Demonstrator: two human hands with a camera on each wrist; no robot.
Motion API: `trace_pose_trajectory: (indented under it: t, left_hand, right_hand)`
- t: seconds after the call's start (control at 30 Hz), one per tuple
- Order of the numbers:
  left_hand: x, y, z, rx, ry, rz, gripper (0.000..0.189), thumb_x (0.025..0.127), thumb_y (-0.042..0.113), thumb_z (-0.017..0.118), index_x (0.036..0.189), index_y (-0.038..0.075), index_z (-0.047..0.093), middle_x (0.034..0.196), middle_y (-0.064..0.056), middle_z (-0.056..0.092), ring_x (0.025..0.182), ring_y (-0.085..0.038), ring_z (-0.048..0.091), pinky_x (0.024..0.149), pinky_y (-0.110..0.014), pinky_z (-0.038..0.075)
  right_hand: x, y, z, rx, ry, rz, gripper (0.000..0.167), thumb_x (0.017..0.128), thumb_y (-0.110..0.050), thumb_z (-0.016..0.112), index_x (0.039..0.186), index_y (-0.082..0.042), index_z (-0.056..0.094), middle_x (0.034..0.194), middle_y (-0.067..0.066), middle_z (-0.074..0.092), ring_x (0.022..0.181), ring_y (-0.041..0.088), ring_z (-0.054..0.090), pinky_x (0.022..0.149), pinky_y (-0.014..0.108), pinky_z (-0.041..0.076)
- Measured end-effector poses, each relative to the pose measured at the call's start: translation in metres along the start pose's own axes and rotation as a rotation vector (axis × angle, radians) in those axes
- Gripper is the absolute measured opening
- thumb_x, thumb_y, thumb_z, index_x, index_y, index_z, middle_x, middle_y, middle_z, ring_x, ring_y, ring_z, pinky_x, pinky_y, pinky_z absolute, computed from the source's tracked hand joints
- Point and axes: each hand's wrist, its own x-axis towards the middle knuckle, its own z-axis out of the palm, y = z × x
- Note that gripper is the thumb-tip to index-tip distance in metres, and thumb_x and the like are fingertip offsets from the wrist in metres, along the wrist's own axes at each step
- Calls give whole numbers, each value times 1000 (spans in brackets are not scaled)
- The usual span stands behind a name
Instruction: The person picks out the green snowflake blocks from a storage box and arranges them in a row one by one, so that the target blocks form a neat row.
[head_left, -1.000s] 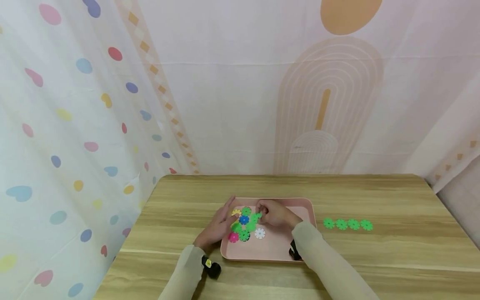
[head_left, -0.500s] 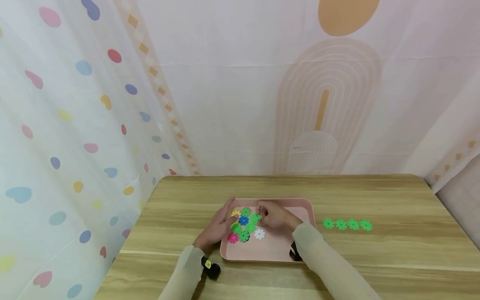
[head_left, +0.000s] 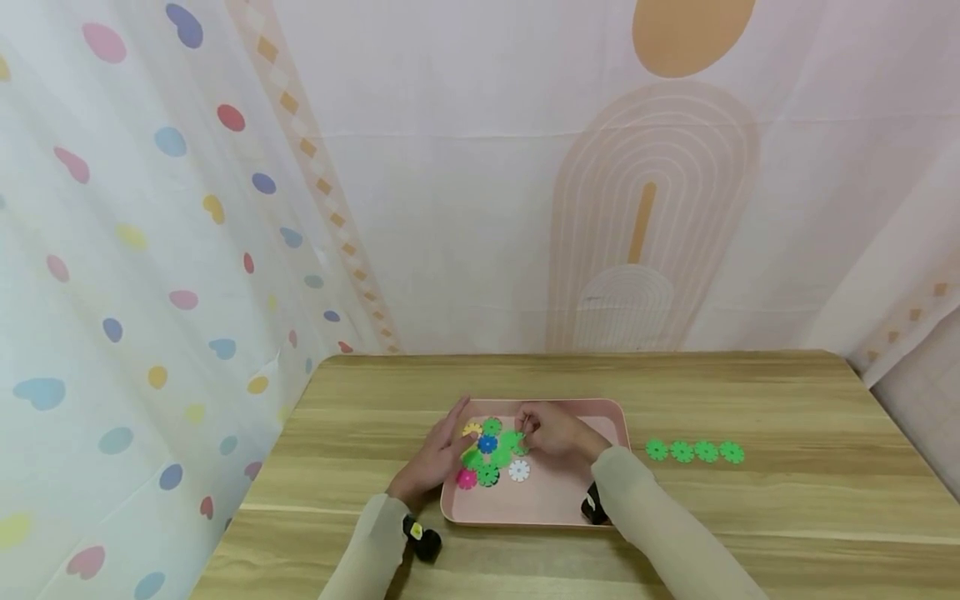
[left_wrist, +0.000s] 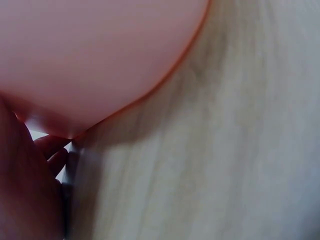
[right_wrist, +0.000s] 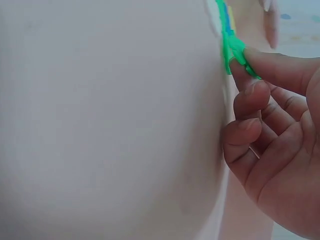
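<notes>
My right hand (head_left: 555, 430) pinches a green snowflake disc (right_wrist: 239, 52) between thumb and forefinger, its other fingers curled beneath. This happens low inside the pink tray (head_left: 540, 507), right at a pile of discs. In that pile are other green discs (head_left: 488, 474), a blue disc (head_left: 487, 444), a yellow disc (head_left: 472, 429) and a pink disc (head_left: 467, 478). A white disc (head_left: 519, 471) lies just to the right of them. My left hand (head_left: 433, 457) rests at the tray's left side, fingers extended along the rim and thumb reaching in over the discs.
To the right of the tray, several green discs (head_left: 706, 452) lie in a row on the wooden table (head_left: 787, 517). A patterned curtain (head_left: 450, 208) hangs behind the table and along its left side. Black wrist cameras (head_left: 426, 540) sit on both wrists.
My right hand has shifted very slightly right, and the pinched green disc now lies flatter beside the pile. The left hand stays where it was; the head view has tilted a little.
</notes>
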Motion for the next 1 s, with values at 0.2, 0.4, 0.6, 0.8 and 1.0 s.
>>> trace_pose_trajectory:
  t: [0.2, 0.4, 0.6, 0.8, 1.0]
  left_hand:
    - [0, -1, 0, 8, -4, -14, 67, 104, 32, 49, 160, 31, 13, 165, -9, 13, 151, -39, 7, 115, -70, 5]
    - [0, -2, 0, 19, -8, 5, 67, 104, 32, 48, 160, 29, 12, 166, -8, 13, 151, -39, 7, 115, -70, 4]
    - [0, 1, 0, 4, -15, 0, 67, 104, 31, 48, 160, 30, 12, 165, -9, 13, 151, -38, 7, 116, -70, 4]
    - [-2, 3, -1, 20, -4, 6, 68, 103, 32, 50, 160, 28, 14, 165, -9, 15, 151, -40, 8, 115, -71, 5]
    - [-2, 2, -1, 30, 3, 14, 68, 102, 32, 51, 160, 28, 15, 165, -9, 16, 151, -40, 9, 114, -71, 5]
  right_hand:
    - [-2, -3, -7, 28, 1, 33, 14, 87, 6, 67, 95, -4, 62, 81, 1, 55, 77, 15, 50, 68, 26, 44]
    - [-11, -10, -21, 12, 17, -34, 12, 88, 5, 66, 96, -3, 63, 85, 4, 62, 79, 14, 54, 69, 25, 47]
    - [-20, -12, -37, 43, 22, -75, 11, 89, 6, 65, 98, 0, 62, 86, 6, 64, 78, 13, 56, 66, 25, 49]
    - [-32, -13, -51, 25, 38, -97, 12, 91, 2, 63, 101, -4, 63, 88, 4, 65, 76, 18, 59, 59, 25, 51]
    - [-46, -14, -65, 21, 61, -101, 10, 93, -3, 64, 102, -6, 63, 87, 4, 63, 72, 15, 54, 59, 25, 49]
